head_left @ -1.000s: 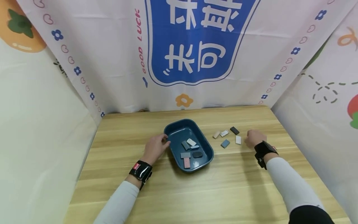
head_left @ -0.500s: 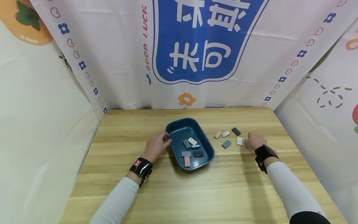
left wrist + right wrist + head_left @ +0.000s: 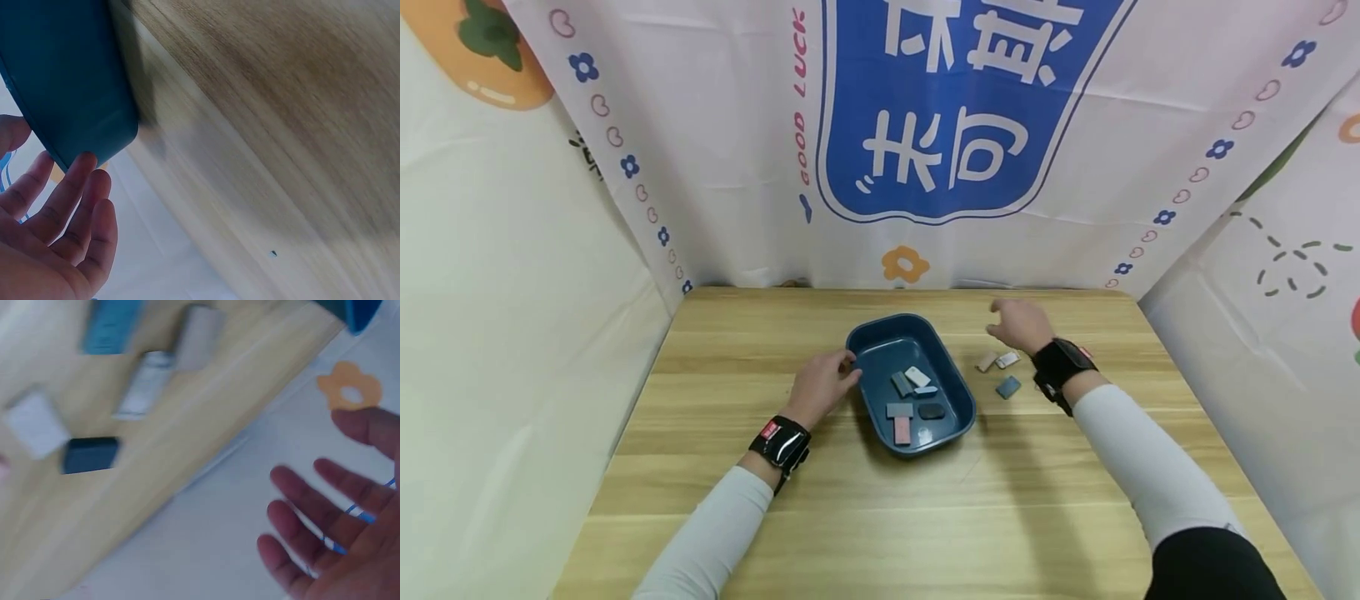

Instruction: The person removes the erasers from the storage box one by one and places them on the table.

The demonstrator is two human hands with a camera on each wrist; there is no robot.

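My left hand [image 3: 822, 385] holds the left rim of a dark blue tray [image 3: 880, 446]. In the left wrist view the thumb [image 3: 12, 131] is at the rim and a fingertip overlaps the outer wall. My right hand [image 3: 1022, 323] hovers above small rectangular pieces, fingers spread, nothing in it. Its wrist view shows a blue piece [image 3: 112, 325], a beige one [image 3: 200, 337], a silvery one [image 3: 144, 387], a white one [image 3: 37, 422] and a dark one [image 3: 90, 454]. The hand and wrist hide the dark piece and most of the white one in the head view.
Inside the tray lie several more small pieces, among them a pink one [image 3: 902, 430], a black one [image 3: 932, 412] and a white one [image 3: 917, 377]. A printed cloth [image 3: 745, 167] hangs behind the wooden table [image 3: 895, 533], with pale sheets at both sides.
My right hand has moved left and toward the back of the table, over the loose pieces, its fingers now spread. The left hand stays at the tray; the head view has shifted slightly.
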